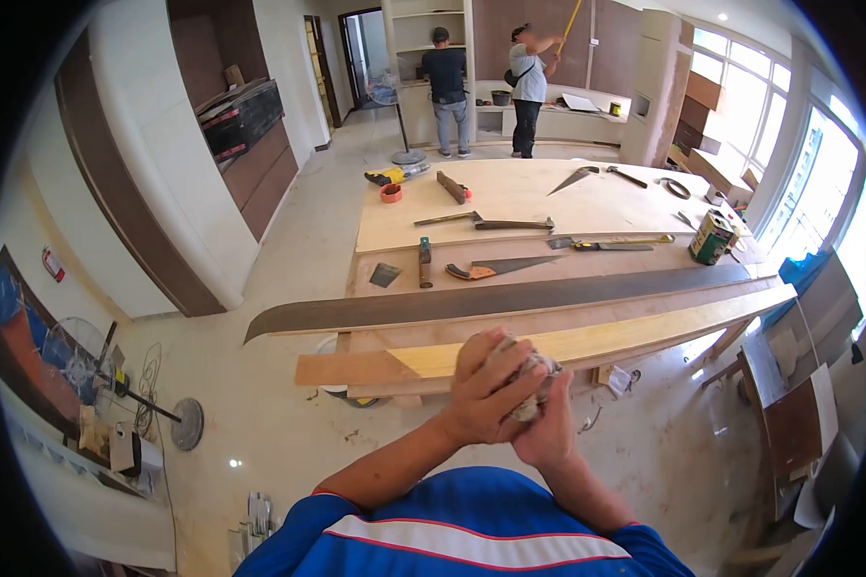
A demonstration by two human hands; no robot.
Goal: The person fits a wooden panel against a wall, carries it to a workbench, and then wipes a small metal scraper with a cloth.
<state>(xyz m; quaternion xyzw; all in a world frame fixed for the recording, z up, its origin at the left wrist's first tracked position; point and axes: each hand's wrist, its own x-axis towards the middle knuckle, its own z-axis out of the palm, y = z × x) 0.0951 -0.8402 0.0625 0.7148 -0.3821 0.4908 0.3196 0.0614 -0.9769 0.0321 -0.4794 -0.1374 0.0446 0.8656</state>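
Both my hands are together in front of my chest, closed around a crumpled greyish rag point(547, 363). My left hand point(486, 389) wraps over it from the left, fingers bent. From the right, my right hand point(547, 423) presses against it; part of the rag is hidden between the palms. Just beyond the hands lies a long pale wooden strip point(606, 335) with a browner left end. Behind that strip rests a long dark-faced board point(471, 306) with a curved left end.
On the worktable point(491, 207) lie a handsaw point(510, 266), a hammer point(628, 176), a wooden plane point(450, 188), a yellow power tool point(394, 176) and a green can point(712, 238). Two people point(447, 77) stand by the far shelves. A fan point(188, 423) stands on the left.
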